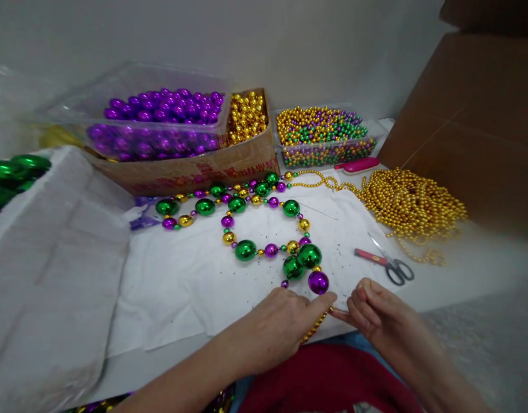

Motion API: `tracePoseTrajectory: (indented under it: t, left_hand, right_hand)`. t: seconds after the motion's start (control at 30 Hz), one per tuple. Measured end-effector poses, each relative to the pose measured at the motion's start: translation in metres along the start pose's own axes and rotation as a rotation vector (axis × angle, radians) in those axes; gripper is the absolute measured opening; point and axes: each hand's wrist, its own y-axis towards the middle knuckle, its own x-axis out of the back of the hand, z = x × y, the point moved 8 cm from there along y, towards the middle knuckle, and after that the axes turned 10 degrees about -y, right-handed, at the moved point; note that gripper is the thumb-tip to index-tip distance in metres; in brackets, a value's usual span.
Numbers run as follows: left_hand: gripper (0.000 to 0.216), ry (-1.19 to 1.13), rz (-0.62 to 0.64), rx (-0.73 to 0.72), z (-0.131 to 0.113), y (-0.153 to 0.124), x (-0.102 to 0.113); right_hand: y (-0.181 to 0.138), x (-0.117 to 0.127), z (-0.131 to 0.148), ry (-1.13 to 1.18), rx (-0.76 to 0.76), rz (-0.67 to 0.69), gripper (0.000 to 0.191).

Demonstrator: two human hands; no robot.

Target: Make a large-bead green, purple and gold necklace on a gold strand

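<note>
My left hand is closed over the near end of a bead necklace strung with green, purple and gold beads. A short gold bead strand hangs below its thumb, and a large purple bead lies just beyond the fingers. Close by on the right, my right hand is curled shut, with one finger reaching toward the left thumb. Whatever it pinches is too thin or hidden to make out. The necklace loops back across a white cloth and joins a thin gold bead chain.
Scissors and a red-handled knife lie right of the hands. Behind are a heap of gold chain, a pink tool, a tub of small mixed beads and a purple bead tub. Cardboard stands at right.
</note>
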Motion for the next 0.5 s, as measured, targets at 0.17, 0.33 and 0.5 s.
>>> tracePoseTrajectory:
  t: [0.17,0.33,0.5]
  left_hand:
    - [0.061,0.055,-0.014,0.000,-0.007,-0.001,0.010]
    - [0.036,-0.023,-0.039,0.089,0.003,-0.007,0.025]
    - [0.028,-0.779,0.000,0.213,0.035,-0.017,0.015]
  right_hand:
    - [0.003,-0.008,0.017,-0.074,0.095,-0.036,0.021]
    - [0.014,-0.030,0.027,-0.169,0.202,-0.030,0.023]
    - [0.029,-0.042,0.016,-0.285,0.206,0.075,0.023]
